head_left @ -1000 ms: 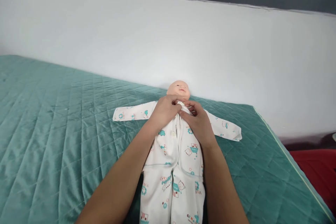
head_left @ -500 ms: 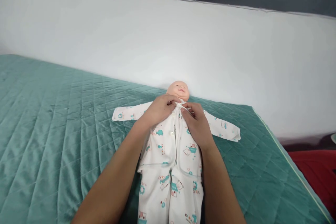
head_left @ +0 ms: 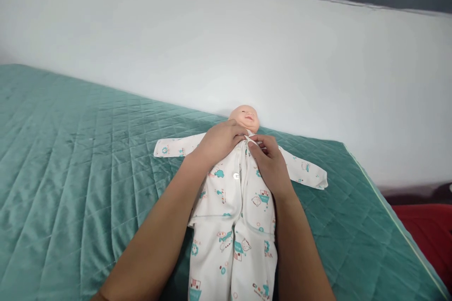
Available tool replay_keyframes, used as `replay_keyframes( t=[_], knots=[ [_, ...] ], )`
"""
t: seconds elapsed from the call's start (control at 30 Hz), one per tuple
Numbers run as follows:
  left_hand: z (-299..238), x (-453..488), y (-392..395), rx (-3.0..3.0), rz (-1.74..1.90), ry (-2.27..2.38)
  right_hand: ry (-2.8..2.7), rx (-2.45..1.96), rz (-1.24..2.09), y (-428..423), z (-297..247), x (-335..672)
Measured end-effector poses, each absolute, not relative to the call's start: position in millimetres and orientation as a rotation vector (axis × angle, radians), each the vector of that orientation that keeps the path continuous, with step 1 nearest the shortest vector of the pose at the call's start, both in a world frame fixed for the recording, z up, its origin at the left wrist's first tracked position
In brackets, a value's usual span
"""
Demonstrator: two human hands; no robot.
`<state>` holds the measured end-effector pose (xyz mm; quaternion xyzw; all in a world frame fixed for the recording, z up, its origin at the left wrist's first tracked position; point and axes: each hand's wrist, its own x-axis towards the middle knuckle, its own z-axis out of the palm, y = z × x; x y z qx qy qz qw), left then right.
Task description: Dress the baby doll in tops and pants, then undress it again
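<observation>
A baby doll (head_left: 244,116) lies on its back, head by the wall, dressed in a white printed baby top (head_left: 221,193) and matching pants (head_left: 212,254). The top's sleeves stretch out to both sides. At the collar, my left hand (head_left: 226,141) pinches the fabric from the left, its fingertips partly hidden. My right hand (head_left: 269,160) grips the facing edge of the top just below the doll's chin. Lower on the front, a pale button (head_left: 236,176) shows along the opening, where the two edges lie apart.
A green quilted bedspread (head_left: 88,174) spreads under the doll, its piped edge running down the right. Behind stands a white wall (head_left: 212,47) with a dark band above. A red plastic piece (head_left: 423,230), perhaps a stool, is beyond the bed's right edge.
The view has shifted slightly, so doll and hands appear a little further right. Both hands stay at the collar, with only small finger movements.
</observation>
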<state>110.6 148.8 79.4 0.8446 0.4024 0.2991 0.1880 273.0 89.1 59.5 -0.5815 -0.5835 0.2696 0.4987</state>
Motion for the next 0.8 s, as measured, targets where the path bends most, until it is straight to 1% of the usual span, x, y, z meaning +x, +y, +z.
replay_keyframes(
  t=[0.37, 0.8],
  knots=[
    [79.2, 105.7, 147.6, 2.543, 0.758, 1.159, -1.316, -1.366, 0.663, 91.6, 58.3, 272.7],
    [75.6, 116.6, 148.9, 2.567, 0.826, 1.352, -1.346, -1.359, 0.646, 91.1, 58.5, 272.6]
  ],
)
